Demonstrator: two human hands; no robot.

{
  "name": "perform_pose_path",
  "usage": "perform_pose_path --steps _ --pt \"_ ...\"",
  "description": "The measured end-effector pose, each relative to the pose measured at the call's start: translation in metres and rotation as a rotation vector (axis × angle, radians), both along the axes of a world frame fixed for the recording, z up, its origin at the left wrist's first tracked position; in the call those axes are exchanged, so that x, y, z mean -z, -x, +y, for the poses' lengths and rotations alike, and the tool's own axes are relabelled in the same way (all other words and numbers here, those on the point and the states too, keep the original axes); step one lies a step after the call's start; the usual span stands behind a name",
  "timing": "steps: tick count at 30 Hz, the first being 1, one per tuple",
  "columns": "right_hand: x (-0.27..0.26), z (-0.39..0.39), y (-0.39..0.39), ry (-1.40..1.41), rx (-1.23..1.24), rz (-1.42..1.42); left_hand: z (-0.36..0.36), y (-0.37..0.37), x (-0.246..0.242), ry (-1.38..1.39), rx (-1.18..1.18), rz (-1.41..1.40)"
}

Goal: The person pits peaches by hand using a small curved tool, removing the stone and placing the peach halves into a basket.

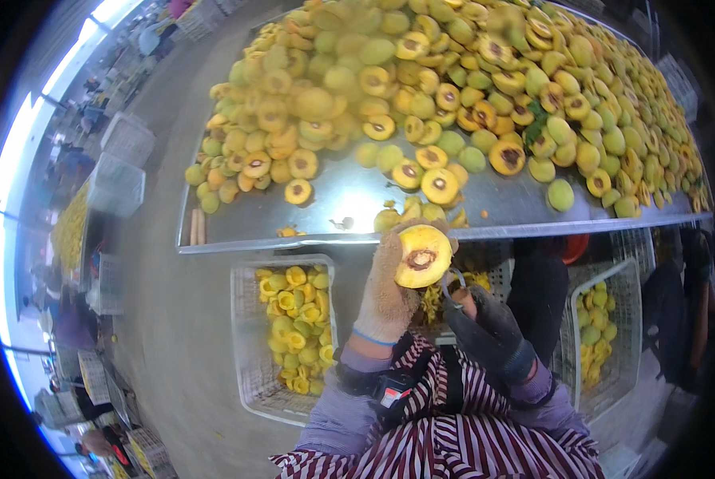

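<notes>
My left hand, in a pale knitted glove, grips a halved yellow peach by its rim, cut face up. A brown-edged pit cavity shows in the middle of that face. My right hand, in a dark glove with a bare fingertip showing, holds a curved metal pitting tool. The tool's loop is close by the lower right edge of the peach half; whether it touches the fruit I cannot tell. Both hands are just in front of the metal table's raised edge.
Halved peaches are heaped across the metal table. Below left stands a plastic crate of hollowed halves. A crate with yellow scraps is beneath my hands, and another crate at right. People and stacked crates line the left.
</notes>
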State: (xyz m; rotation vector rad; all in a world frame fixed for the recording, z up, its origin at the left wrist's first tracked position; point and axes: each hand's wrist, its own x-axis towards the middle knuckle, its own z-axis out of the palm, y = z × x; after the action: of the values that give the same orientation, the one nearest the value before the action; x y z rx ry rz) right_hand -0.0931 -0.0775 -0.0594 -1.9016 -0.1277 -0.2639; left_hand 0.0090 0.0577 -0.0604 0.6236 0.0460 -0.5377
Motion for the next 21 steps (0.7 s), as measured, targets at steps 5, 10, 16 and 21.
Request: perform_pose_path --steps 5,10,16,21 --pt "-0.008 -0.003 0.009 0.188 0.049 -0.059 -0.012 0.021 -0.016 -0.009 -0.015 -0.068" --pt "-0.004 -0.002 0.018 0.351 0.017 -0.232 -0.016 0.036 -0.019 -0.203 -0.019 -0.175" --pt "-0.02 0.0 0.019 0.511 -0.036 -0.271 -0.034 0.057 -0.03 -0.26 -0.258 -0.428" --pt "-0.018 0.0 0.028 -0.221 -0.054 0.11 -0.026 0.039 -0.052 -0.793 -0.089 -0.797"
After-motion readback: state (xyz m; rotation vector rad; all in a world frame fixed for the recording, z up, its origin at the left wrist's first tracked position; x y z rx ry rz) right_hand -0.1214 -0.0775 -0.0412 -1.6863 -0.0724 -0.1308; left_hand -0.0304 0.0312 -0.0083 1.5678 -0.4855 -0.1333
